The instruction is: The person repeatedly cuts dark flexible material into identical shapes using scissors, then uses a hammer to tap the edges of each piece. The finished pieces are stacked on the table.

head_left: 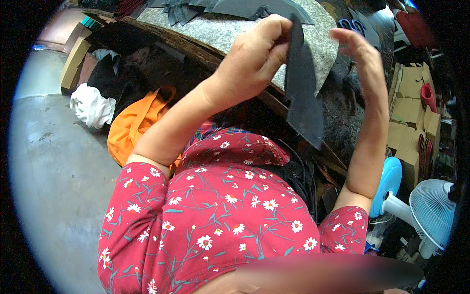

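My left hand (pixel 254 56) is raised in front of me and pinches the top of a dark grey, curved cut piece of material (pixel 303 93), which hangs down from the fingers. My right hand (pixel 360 51) is lifted just to the right of that piece, fingers spread and slightly blurred, apart from it and holding nothing. Beyond the hands lies a round grey felt-covered worktable (pixel 220 29) with several more dark cut pieces (pixel 240 7) spread along its far side.
An orange bag (pixel 134 122) and a white cloth (pixel 90 105) lie on the concrete floor at left, next to cardboard boxes (pixel 73 61). Stacked cartons (pixel 411 112) stand at right. A white electric fan (pixel 431 213) and a blue fan (pixel 389 183) sit at lower right.
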